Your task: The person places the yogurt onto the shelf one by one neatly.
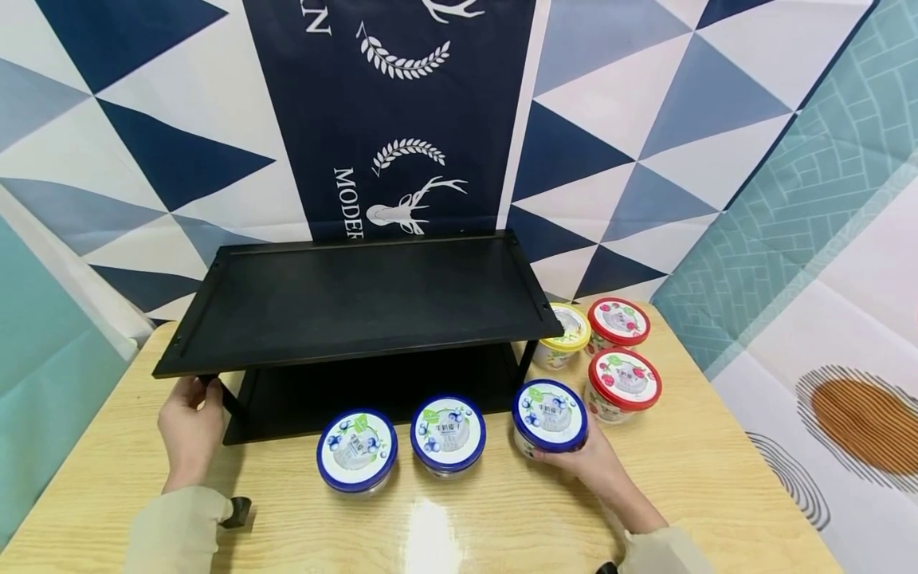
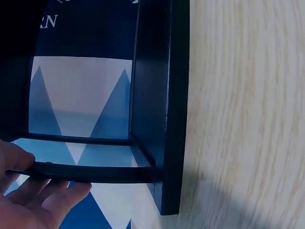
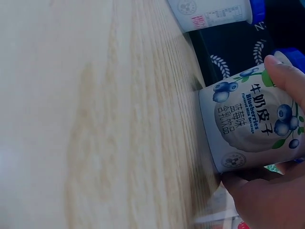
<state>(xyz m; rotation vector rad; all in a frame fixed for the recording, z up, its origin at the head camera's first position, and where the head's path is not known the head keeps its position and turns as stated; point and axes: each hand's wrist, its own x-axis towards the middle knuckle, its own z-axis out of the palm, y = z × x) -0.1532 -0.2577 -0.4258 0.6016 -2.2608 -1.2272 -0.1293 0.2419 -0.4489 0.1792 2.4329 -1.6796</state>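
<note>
A black two-tier shelf (image 1: 358,299) stands at the back of the wooden table. My left hand (image 1: 192,418) grips its front left post (image 2: 95,172), thumb on one side and fingers on the other in the left wrist view. With my right hand (image 1: 584,462) I hold a blue-lidded blueberry milk cup (image 1: 550,416) by its side, near the shelf's front right corner. In the right wrist view its printed label (image 3: 252,117) faces the camera. Two more blue-lidded cups, a left one (image 1: 356,451) and a middle one (image 1: 448,434), sit before the shelf.
Right of the shelf stand a yellow-lidded cup (image 1: 566,331) and two red-lidded cups, one behind (image 1: 619,320) and one in front (image 1: 624,383). The shelf's top overhangs its lower board (image 1: 358,395). A patterned cloth (image 1: 402,119) hangs behind the table (image 1: 344,534).
</note>
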